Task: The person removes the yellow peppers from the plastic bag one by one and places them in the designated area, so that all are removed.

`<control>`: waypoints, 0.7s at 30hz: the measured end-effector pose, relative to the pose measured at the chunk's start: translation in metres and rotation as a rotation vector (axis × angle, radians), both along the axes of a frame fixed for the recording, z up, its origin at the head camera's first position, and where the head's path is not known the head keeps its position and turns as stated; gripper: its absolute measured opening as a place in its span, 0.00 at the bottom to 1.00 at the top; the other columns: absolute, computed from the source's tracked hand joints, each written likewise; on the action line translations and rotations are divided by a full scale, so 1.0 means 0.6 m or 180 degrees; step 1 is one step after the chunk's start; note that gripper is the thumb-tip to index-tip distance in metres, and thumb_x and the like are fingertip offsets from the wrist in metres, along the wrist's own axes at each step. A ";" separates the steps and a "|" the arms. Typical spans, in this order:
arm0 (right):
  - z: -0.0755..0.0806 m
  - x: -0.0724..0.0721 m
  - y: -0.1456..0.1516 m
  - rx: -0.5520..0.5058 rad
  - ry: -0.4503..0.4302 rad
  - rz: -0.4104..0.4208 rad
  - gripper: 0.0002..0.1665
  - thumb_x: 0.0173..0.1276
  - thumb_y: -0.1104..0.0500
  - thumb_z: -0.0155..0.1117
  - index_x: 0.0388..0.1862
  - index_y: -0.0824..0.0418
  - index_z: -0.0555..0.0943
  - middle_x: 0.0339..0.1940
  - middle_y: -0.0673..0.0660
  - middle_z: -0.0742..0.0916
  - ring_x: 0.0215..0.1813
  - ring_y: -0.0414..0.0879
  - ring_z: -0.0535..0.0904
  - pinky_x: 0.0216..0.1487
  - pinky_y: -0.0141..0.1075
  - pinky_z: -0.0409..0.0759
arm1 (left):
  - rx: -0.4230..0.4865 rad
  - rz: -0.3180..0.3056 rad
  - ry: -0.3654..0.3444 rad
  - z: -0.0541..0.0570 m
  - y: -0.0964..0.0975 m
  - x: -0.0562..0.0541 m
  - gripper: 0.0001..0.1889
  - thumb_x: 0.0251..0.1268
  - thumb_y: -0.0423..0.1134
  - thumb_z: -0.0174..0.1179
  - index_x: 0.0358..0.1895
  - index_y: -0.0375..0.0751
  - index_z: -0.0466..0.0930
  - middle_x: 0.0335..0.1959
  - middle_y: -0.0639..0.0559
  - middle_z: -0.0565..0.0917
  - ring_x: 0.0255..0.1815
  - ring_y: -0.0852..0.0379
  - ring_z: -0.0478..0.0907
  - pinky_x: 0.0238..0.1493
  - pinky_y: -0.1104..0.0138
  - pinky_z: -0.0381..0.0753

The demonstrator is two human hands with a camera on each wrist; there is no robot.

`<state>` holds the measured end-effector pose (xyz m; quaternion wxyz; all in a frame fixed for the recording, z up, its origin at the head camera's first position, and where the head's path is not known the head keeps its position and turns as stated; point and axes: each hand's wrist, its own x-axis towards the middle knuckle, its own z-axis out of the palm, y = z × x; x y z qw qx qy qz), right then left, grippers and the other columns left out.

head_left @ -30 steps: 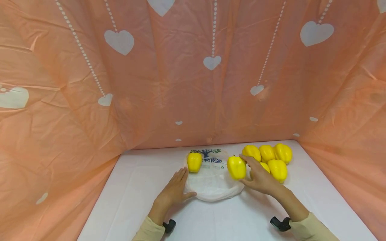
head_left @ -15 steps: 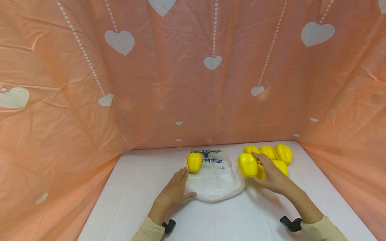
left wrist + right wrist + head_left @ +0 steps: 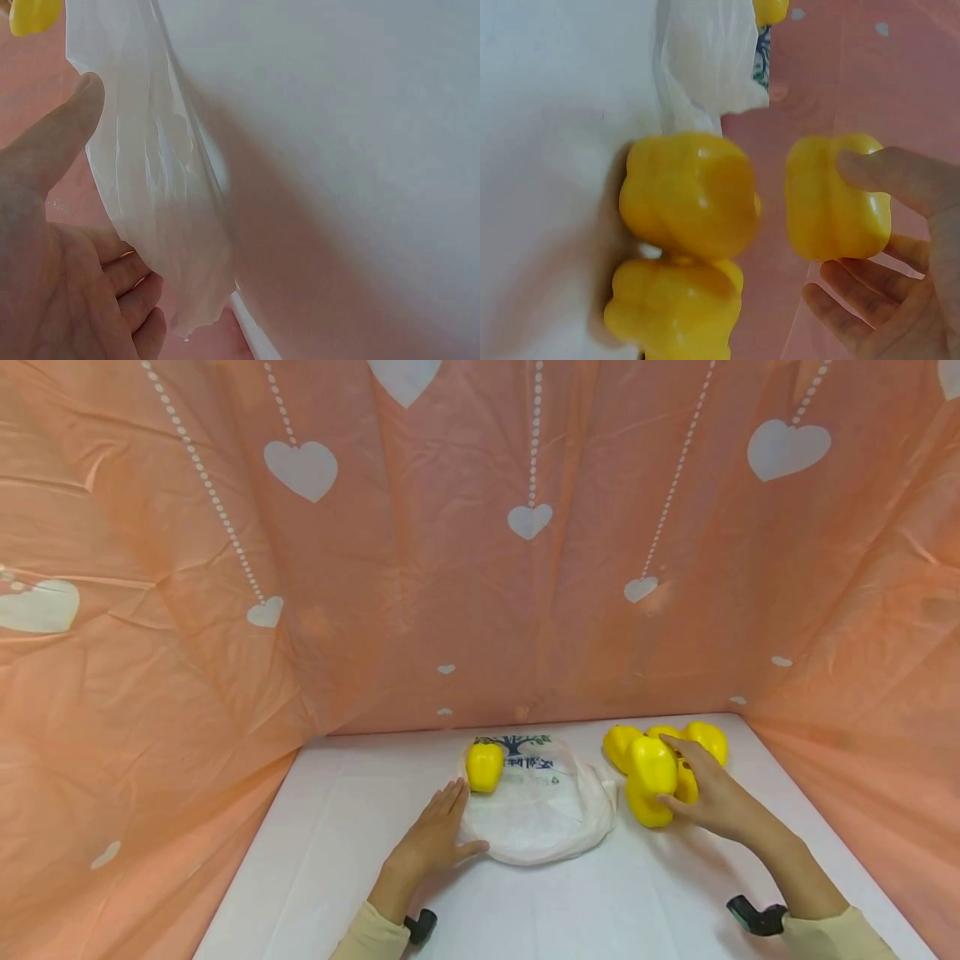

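Observation:
My right hand (image 3: pixel 712 797) holds a yellow bell pepper (image 3: pixel 654 762) between thumb and fingers, raised over other peppers at the right. In the right wrist view this held pepper (image 3: pixel 832 206) hangs apart from two peppers (image 3: pixel 686 199) resting on the table. A thin white plastic bag (image 3: pixel 525 831) with a printed tree lies in the middle, its mouth rolled wide. At the bag's left part stands another yellow bell pepper (image 3: pixel 485 767). My left hand (image 3: pixel 435 827) rests at the bag's left rim, fingers straight; the left wrist view has its thumb and fingertips against the film (image 3: pixel 157 180).
More yellow bell peppers (image 3: pixel 707 743) cluster at the table's back right, partly hidden by the right hand. The white table (image 3: pixel 360 785) ends at an orange curtain (image 3: pixel 405 635) with white hearts behind and on both sides.
My right hand has moved right with the bell pepper, from over the bag's right edge to over the pepper group. The left hand stays in place.

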<state>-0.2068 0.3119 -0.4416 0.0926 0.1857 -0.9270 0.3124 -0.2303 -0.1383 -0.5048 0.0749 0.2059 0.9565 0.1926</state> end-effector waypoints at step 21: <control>-0.018 0.000 0.115 0.0074 0.0760 -0.0071 0.55 0.52 0.70 0.84 0.77 0.76 0.65 0.68 0.73 0.76 0.58 0.55 0.73 0.58 0.05 0.56 | 0.0031 -0.0022 0.0010 0.000 0.001 0.002 0.56 0.69 0.61 0.71 0.85 0.28 0.52 0.89 0.35 0.51 0.89 0.40 0.48 0.89 0.47 0.48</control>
